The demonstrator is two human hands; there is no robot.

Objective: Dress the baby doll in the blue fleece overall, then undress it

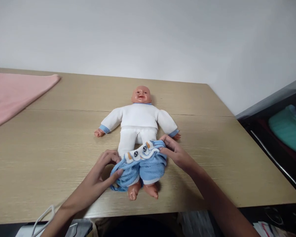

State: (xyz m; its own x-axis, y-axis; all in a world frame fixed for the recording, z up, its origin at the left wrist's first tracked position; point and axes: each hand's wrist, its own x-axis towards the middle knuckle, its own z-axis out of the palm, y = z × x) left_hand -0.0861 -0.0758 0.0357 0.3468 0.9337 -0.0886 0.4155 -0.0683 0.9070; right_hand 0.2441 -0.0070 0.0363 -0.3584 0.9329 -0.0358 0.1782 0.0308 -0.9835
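Note:
A baby doll [139, 117] in a white top and white leggings lies on its back on the wooden table [51, 148], head away from me. Fluffy blue trousers [140, 168] with a white embroidered waistband are bunched over its lower legs, bare feet sticking out. My left hand [106, 169] pinches the left side of the trousers' waistband. My right hand [174, 151] grips the right side of the waistband near the doll's hand.
A pink towel [12, 93] lies at the table's far left corner. To the right stands a dark shelf [273, 144] holding a teal folded cloth [288, 128]. A white cable [43, 217] hangs at the near left edge. A white wall rises behind the table.

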